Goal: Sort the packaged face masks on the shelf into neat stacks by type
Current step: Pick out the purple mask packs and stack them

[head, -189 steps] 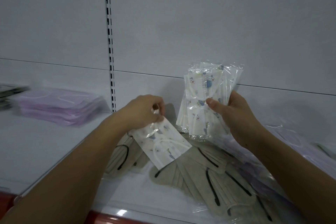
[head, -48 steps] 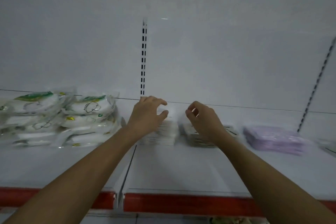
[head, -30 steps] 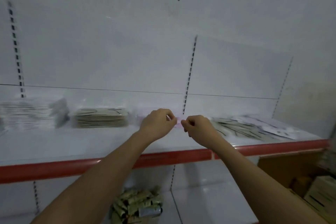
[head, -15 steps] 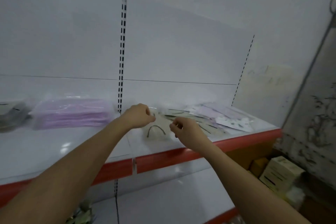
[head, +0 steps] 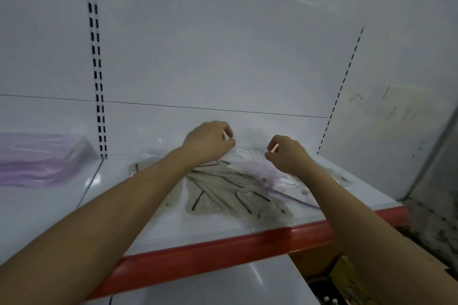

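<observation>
A loose pile of beige packaged masks (head: 223,190) with black ear loops lies fanned out on the white shelf (head: 158,228). Some pale purple packaged masks (head: 266,172) overlap its right side. My left hand (head: 208,142) hovers over the pile's far edge with curled fingers, thumb against forefinger. My right hand (head: 287,153) is just right of it, above the purple packets, curled the same way. I see nothing held in either hand. A neat stack of purple masks (head: 37,156) sits at the far left.
The shelf has a red front lip (head: 247,242) and a slotted upright (head: 96,57) in the back panel. A lower shelf (head: 210,287) shows below. Cardboard boxes (head: 347,282) stand on the floor at lower right beside a stained wall (head: 436,156).
The view swung right along the shelf, past the sorted stacks, and closed in on the loose pile. Both hands, without packets since 1.6 s ago, have reached over the beige and purple masks.
</observation>
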### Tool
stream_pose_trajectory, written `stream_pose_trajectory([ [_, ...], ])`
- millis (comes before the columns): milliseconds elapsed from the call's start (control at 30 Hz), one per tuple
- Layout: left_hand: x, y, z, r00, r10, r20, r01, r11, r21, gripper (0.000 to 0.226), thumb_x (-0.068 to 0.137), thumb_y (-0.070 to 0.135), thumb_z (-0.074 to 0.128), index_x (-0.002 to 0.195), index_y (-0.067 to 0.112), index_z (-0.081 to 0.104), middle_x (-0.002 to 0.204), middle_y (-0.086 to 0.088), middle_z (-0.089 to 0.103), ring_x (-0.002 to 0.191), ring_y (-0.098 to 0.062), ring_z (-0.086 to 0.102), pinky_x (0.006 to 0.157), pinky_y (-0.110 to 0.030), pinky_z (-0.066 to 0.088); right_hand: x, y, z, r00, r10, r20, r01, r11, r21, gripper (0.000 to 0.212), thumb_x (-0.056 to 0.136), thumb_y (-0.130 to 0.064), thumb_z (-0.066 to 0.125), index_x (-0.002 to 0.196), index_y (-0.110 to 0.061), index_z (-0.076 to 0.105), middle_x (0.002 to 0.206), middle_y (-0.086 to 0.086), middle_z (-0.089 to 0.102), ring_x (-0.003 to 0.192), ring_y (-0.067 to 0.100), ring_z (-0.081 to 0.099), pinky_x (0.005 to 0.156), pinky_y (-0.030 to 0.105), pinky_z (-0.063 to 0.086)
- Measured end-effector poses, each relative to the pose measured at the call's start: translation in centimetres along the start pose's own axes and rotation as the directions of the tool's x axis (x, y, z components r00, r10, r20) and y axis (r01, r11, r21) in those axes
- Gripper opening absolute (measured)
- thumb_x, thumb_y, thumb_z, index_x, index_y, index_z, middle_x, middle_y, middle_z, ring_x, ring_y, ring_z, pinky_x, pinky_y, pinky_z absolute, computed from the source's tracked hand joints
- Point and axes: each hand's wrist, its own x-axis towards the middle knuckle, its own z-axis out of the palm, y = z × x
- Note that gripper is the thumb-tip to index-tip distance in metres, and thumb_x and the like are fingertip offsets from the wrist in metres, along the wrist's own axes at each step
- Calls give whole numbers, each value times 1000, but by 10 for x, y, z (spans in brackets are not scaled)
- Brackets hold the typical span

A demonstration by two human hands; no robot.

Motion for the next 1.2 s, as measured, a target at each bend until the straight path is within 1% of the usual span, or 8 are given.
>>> stream_pose_trajectory([
  [167,47,49,39,997,-53,-58,48,996,-76,19,92,37,60,105,26,67,102,6,65,96,-17,62,87,-33,51,46,60,-4,962,161,220,-100,960,-263,80,81,-63,67,136,-9,48,133,15,54,120,33,54,99,41,46],
  [400,88,81,83,945,-213,-250,111,924,-366,15,94,25,59,94,18,72,90,3,71,83,-13,65,71,-25,48,84,97,-40,981,-144,129,104,955,277,21,83,-9,60,86,10,68,66,12,55,55,21,46,49,24,36],
  [533,90,96,92,958,-287,-12,189,661,-726,40,94,54,57,108,18,68,104,-6,72,87,-23,71,77,-35,60,99,83,-54,967,-251,-49,231,777,586,18,84,-8,59,86,9,63,66,7,52,57,15,45,49,23,36],
  [667,83,84,103,984,-129,124,164,374,-913,48,89,47,58,121,11,66,104,-9,72,98,-26,69,87,-35,57,100,69,-36,790,-588,173,305,623,720,18,99,-13,54,101,-2,69,91,14,72,81,23,69,73,30,57],
  [733,84,72,98,982,-185,38,119,445,-888,34,92,26,61,120,7,64,104,-9,73,94,-23,69,83,-33,58,110,77,-30,718,-671,184,256,500,827,23,103,-11,49,104,-1,69,96,15,74,89,27,71,81,36,58],
  [833,84,47,81,927,-367,-82,152,564,-812,26,90,3,65,116,6,65,107,-12,74,87,-24,72,83,-41,59,134,98,-32,839,-536,88,140,370,919,26,103,-11,47,90,-2,68,82,11,72,72,23,67,68,37,57],
  [1033,89,18,68,740,-473,-479,11,720,-694,39,89,-1,67,123,14,58,105,0,73,93,-16,72,85,-32,57,134,110,15,587,-596,549,583,781,224,56,81,-49,75,132,-32,58,121,-19,55,107,7,58,94,28,48],
  [1200,76,22,75,657,-213,-723,-95,928,-360,84,90,-3,60,154,30,17,155,13,28,143,-6,33,117,-26,33,149,122,1,759,-633,156,515,729,451,11,80,-28,80,80,-23,70,82,-4,71,73,12,62,71,27,49],
])
